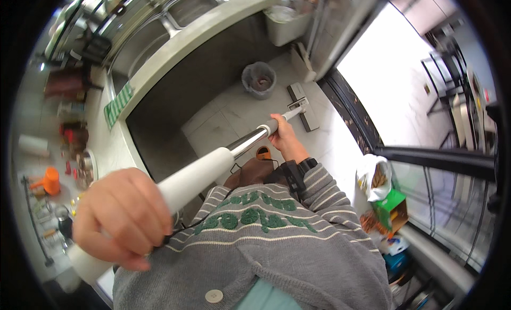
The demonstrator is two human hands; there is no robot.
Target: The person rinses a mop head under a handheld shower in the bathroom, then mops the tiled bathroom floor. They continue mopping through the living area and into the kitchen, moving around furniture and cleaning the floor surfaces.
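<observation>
A long-handled flat mop runs diagonally across the head view. My left hand point(123, 218) is wrapped around its thick white grip point(195, 176) near the upper end, close to the camera. Lower down, my right hand point(285, 136) holds the grey collar point(269, 127) below the shiny metal pole point(249, 144). A dark device is strapped at that wrist. The rectangular mop head point(303, 107), grey and white, rests on the tiled floor point(219, 124) beside the black door threshold point(347, 106). My fingers hide part of the grip.
A lined waste bin point(258, 80) stands on the floor left of the mop head. A white bin point(287, 24) hangs at the counter's end point(247, 10). To the right are a white bag point(369, 176), a green box point(391, 208) and a glass door frame point(435, 160). An orange-tipped shoe point(263, 153) shows below.
</observation>
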